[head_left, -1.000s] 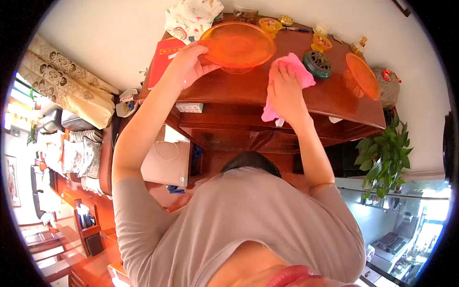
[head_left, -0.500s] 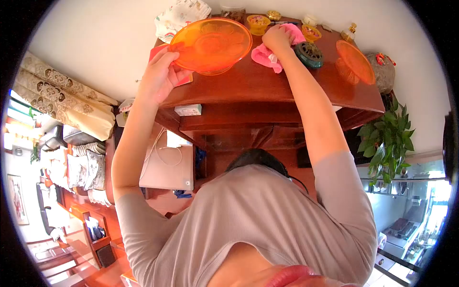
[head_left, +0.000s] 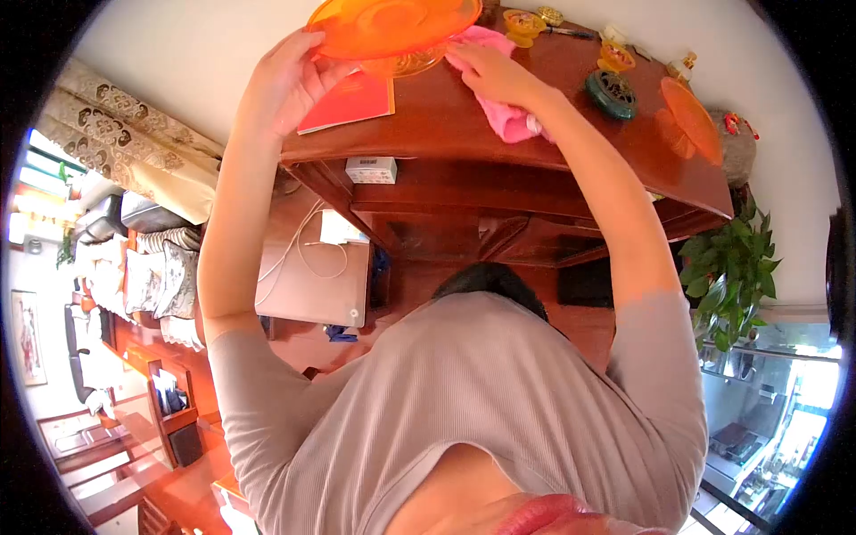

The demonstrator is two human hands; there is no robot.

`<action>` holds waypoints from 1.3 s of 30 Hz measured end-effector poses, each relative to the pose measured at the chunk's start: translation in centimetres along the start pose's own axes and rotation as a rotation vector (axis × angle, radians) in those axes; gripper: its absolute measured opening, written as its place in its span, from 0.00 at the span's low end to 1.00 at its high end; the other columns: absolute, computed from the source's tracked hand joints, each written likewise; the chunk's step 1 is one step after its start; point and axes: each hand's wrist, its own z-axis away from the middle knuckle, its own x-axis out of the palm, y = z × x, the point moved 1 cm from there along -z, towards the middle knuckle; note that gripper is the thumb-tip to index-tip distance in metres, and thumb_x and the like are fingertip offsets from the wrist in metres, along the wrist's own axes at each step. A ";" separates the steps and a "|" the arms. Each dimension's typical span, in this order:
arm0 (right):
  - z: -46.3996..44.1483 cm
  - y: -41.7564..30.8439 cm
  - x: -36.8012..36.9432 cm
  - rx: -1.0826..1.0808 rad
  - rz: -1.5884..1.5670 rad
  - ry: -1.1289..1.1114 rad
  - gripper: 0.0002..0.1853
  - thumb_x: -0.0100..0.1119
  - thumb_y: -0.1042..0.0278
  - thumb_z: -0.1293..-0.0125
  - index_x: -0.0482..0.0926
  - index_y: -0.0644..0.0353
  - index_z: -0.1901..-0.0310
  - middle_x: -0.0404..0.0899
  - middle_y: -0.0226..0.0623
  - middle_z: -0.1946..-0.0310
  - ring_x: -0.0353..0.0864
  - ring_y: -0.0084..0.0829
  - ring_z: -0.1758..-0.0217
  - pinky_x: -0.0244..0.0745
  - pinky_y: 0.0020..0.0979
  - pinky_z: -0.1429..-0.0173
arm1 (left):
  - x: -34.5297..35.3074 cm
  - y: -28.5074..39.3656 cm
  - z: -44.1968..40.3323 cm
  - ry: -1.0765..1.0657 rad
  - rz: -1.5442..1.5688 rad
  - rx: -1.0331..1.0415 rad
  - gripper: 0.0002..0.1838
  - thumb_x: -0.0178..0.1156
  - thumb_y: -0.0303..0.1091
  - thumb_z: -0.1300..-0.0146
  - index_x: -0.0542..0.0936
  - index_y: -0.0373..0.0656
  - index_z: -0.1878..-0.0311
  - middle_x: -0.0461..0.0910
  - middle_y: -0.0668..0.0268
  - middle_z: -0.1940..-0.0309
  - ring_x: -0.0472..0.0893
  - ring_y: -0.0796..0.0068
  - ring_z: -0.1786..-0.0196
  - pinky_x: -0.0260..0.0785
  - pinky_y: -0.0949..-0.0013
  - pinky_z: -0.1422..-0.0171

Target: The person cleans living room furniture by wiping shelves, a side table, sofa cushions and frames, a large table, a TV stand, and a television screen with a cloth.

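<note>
The left hand (head_left: 290,85) grasps the rim of the orange stand (head_left: 392,22), with the thumb at the edge and the other fingers below. The stand seems raised; I cannot tell if its foot is quite free. Just below it and to the right of the left hand lies the red booklet (head_left: 349,100) on the cabinet top (head_left: 428,116). Here a firm and level hold looks wise, because a plate so wide can tip when it is held at one side only.

Next comes the right hand (head_left: 495,76), which grasps the pink cloth (head_left: 506,120), partly under its fingers, near the stand. Flat, even pressure should serve best, in my judgement, with the loose end gathered in. Beyond this hand is the yellow cup (head_left: 524,27); farther to its right are the green burner (head_left: 612,94) and the second orange stand (head_left: 687,120), so sideways strokes should stay short.
</note>
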 end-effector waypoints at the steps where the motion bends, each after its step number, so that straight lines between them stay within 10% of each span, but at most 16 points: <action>1: -0.6 0.3 -0.2 -0.035 -0.013 -0.073 0.24 0.50 0.72 0.35 0.70 0.62 0.37 0.76 0.48 0.42 0.74 0.45 0.38 0.67 0.42 0.33 | 0.3 -0.1 -0.3 0.000 -0.003 -0.005 0.16 0.48 0.27 0.29 0.70 0.26 0.43 0.75 0.52 0.44 0.80 0.58 0.45 0.78 0.55 0.38; 7: 1.2 -4.3 -1.5 0.048 -0.183 -0.388 0.27 0.47 0.74 0.36 0.71 0.54 0.34 0.74 0.43 0.36 0.72 0.42 0.34 0.65 0.38 0.28 | 1.6 -2.2 -2.6 -0.026 0.044 -0.085 0.16 0.48 0.29 0.27 0.70 0.29 0.41 0.75 0.52 0.42 0.78 0.58 0.43 0.75 0.57 0.34; 12: 7.5 -9.0 -4.7 -0.363 -0.283 -0.241 0.34 0.46 0.84 0.46 0.73 0.56 0.34 0.71 0.43 0.33 0.68 0.40 0.29 0.61 0.38 0.25 | 4.9 -4.4 -4.1 0.010 0.063 -0.128 0.15 0.50 0.26 0.29 0.71 0.29 0.42 0.74 0.53 0.41 0.77 0.58 0.42 0.73 0.53 0.33; 20: 21.8 -2.2 -12.9 0.057 0.114 0.137 0.25 0.52 0.80 0.45 0.82 0.50 0.45 0.82 0.33 0.45 0.78 0.35 0.39 0.72 0.37 0.32 | 7.8 -8.0 -5.5 0.063 0.012 -0.163 0.13 0.48 0.24 0.29 0.72 0.31 0.44 0.75 0.54 0.42 0.76 0.60 0.40 0.73 0.48 0.33; 33: 39.4 11.3 -24.7 0.544 0.295 0.284 0.24 0.46 0.82 0.41 0.80 0.58 0.43 0.80 0.43 0.43 0.77 0.40 0.37 0.66 0.34 0.31 | 8.2 -10.7 -5.0 0.163 0.016 -0.225 0.13 0.49 0.26 0.27 0.72 0.34 0.42 0.75 0.57 0.41 0.76 0.62 0.38 0.73 0.53 0.31; 39: 39.1 12.2 -26.1 0.942 0.353 0.416 0.19 0.48 0.68 0.28 0.77 0.51 0.38 0.78 0.41 0.40 0.78 0.41 0.37 0.70 0.34 0.35 | 7.8 -9.7 -1.9 0.096 0.107 -0.203 0.21 0.54 0.32 0.27 0.68 0.36 0.35 0.74 0.57 0.40 0.77 0.55 0.39 0.72 0.50 0.32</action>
